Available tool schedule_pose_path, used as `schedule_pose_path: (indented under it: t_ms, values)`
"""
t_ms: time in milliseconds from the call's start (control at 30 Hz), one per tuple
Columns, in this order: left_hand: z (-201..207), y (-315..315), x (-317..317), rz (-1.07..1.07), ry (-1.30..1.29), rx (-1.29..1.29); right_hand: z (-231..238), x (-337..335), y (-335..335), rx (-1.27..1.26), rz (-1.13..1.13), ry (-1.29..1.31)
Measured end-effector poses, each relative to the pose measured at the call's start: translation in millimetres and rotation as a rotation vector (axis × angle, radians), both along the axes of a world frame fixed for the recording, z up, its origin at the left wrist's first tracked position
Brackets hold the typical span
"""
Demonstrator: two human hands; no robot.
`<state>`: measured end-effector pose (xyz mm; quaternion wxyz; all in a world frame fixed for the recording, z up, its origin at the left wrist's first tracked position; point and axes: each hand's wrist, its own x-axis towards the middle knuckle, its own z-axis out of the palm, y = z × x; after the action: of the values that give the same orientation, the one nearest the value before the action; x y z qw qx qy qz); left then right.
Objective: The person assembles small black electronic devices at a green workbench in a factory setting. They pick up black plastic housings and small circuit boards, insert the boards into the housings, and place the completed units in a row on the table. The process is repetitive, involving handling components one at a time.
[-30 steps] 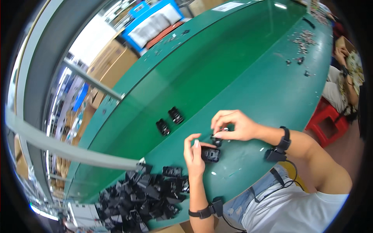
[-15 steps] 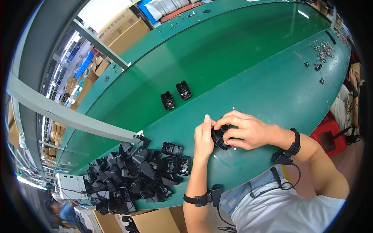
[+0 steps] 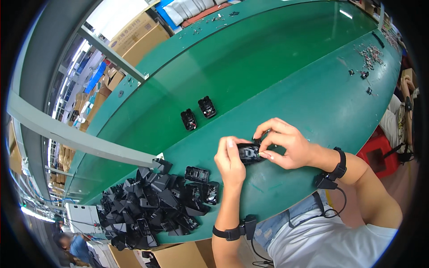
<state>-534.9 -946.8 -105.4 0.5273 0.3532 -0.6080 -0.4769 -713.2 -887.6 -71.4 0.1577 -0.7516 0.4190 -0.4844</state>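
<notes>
In front of me, above the near green worktop, my left hand (image 3: 231,161) is closed round a black plastic housing (image 3: 248,153), an open shell with its hollow side showing. My right hand (image 3: 284,145) is at the housing's right end. Its thumb and index finger pinch together there over a tiny pale bit, too small to name. Straps with small black boxes sit round both forearms. To the left lie three open black housings (image 3: 197,174), close to a large heap of black plastic shells (image 3: 147,201).
Two housings with small parts inside (image 3: 207,107) lie on the green belt (image 3: 268,58) beyond the worktop. A grey metal frame (image 3: 85,138) crosses the left side. Small wired parts (image 3: 372,56) are scattered far right, near a red stool (image 3: 380,154) and another person's arm.
The housing has turned in my left hand, so its hollow side now shows more. My left hand has shifted slightly left, and the right fingers have moved to the housing's right end.
</notes>
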Motion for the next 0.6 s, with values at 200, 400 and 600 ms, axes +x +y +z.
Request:
schedule_pose_path:
  t_ms: [200, 400, 600]
  values:
    - [6.0, 13.5, -11.8, 0.260, -0.008, -0.375, -16.4, 11.5, -1.4, 0.183, -0.079, -0.417]
    - [2.7, 22.4, -19.7, 0.227, -0.012, -0.468, -21.2, 27.8, 0.5, 0.066, -0.170, -0.361]
    - [-5.0, 42.6, -33.9, -0.070, 0.173, -0.152, -26.2, 25.4, -3.0, 0.053, -0.151, -0.456]
